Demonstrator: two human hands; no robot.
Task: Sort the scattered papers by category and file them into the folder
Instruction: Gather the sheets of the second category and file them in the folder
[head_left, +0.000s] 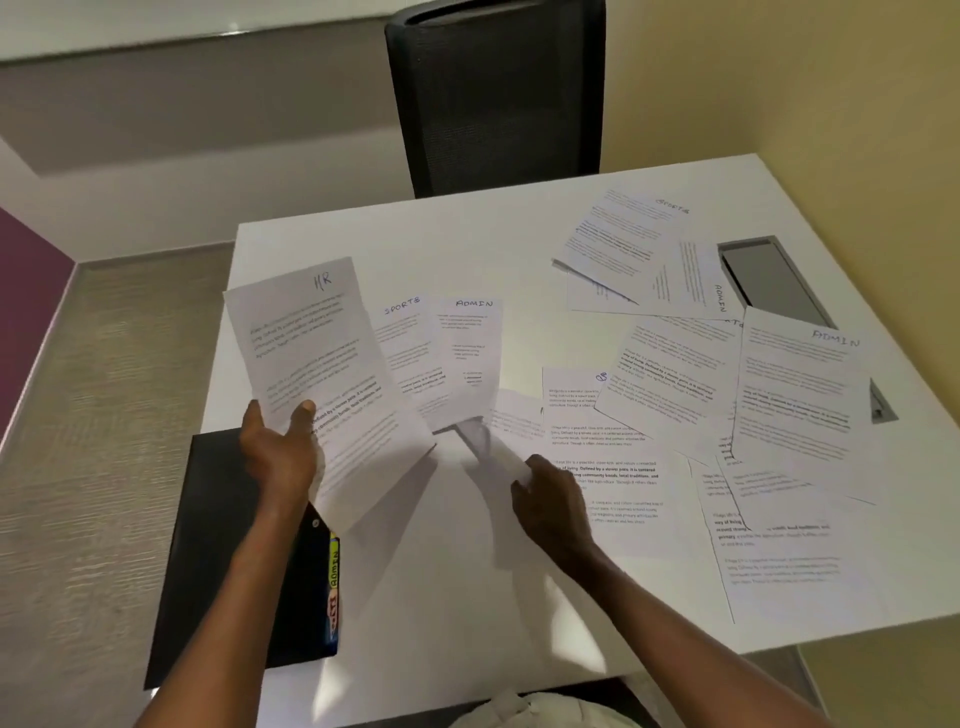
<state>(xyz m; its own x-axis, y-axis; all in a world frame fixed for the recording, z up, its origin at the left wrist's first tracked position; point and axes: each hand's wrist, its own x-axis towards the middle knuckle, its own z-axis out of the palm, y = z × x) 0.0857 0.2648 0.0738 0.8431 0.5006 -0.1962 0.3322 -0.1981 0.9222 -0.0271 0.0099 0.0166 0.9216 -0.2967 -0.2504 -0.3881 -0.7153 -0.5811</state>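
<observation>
Gripping the HR sheet (317, 358) by its lower edge, thumb on top, the left hand (280, 457) lifts it just above the black folder (218, 545), probably so its heading reads clearly. To the folder's right, the right hand (550, 499) pinches a bent sheet (488, 441) below the SPORTS sheet (405, 353) and ADMIN sheet (470, 348). Further right of the folder, unsorted papers (727, 395) overlap across the white tabletop (467, 244). Coloured tabs (334, 587) at the folder's edge suggest filing comes later.
</observation>
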